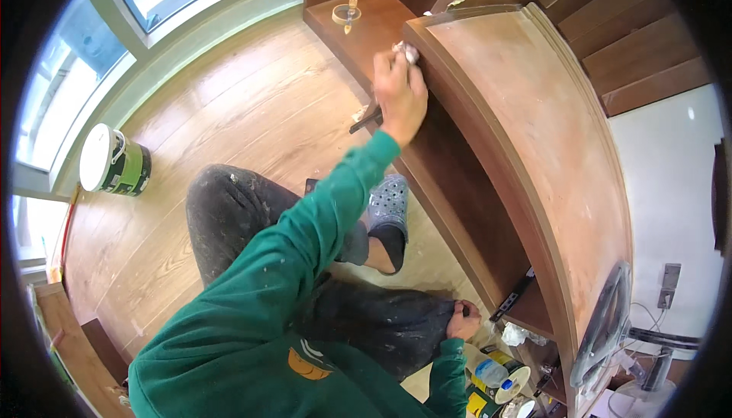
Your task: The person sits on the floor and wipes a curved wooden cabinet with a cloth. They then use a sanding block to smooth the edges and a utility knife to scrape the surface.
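My left hand (pixel 401 98) is closed around a crumpled white wad (pixel 408 53), maybe cloth or cotton. It holds the wad against the brown front edge of a wooden cabinet (pixel 488 140), near the far end of its curved top. My right hand (pixel 463 320) lies by my bent knee with its fingers curled; what they hold, if anything, is hidden. Below the cabinet's top panel (pixel 534 105), which has a patchy pale finish, an open recess (pixel 465 166) runs along the front. A dark metal drawer runner (pixel 512 296) shows in it.
A roll of tape (pixel 346 14) lies on the brown board at the far end. On the wood floor by the window stands a lidded bucket (pixel 114 160). Near my right hand are a plastic bottle (pixel 492 374) and several cans. A black-framed stand (pixel 602 326) is at the right.
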Action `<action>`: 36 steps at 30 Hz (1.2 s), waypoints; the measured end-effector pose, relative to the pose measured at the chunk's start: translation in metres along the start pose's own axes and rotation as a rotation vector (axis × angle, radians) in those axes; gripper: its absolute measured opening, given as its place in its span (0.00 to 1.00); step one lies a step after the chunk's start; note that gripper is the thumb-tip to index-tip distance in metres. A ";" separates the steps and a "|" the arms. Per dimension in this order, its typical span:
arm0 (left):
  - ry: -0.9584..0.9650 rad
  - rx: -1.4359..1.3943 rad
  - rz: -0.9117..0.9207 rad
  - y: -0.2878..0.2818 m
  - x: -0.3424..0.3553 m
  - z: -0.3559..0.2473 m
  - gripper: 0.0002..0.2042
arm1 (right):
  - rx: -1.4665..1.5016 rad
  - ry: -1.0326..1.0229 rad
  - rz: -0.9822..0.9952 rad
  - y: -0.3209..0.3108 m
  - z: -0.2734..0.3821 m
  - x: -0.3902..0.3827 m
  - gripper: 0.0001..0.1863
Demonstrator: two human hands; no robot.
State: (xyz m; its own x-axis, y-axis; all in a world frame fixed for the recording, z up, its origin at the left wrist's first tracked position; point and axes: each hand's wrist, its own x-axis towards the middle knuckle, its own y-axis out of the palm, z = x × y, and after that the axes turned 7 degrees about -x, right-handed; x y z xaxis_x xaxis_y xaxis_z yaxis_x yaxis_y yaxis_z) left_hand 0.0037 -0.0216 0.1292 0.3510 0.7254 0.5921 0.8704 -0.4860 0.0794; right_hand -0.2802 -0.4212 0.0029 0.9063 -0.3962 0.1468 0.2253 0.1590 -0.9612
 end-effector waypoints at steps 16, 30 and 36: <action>-0.164 -0.188 0.146 -0.036 -0.056 -0.015 0.09 | -0.051 0.042 0.081 0.003 -0.005 0.010 0.12; -0.354 -0.121 0.238 -0.062 -0.071 0.006 0.08 | -0.167 -0.156 0.106 -0.003 0.007 0.003 0.10; -0.783 0.105 -0.200 -0.074 0.065 0.164 0.11 | 0.552 -0.451 0.198 0.034 0.177 -0.005 0.09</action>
State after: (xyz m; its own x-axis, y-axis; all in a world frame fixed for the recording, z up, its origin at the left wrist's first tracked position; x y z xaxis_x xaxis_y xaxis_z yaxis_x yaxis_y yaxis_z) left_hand 0.0185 0.1419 0.0303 0.2914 0.9430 -0.1604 0.9563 -0.2912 0.0258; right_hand -0.2139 -0.2537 0.0112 0.9807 0.0786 0.1789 0.0813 0.6682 -0.7396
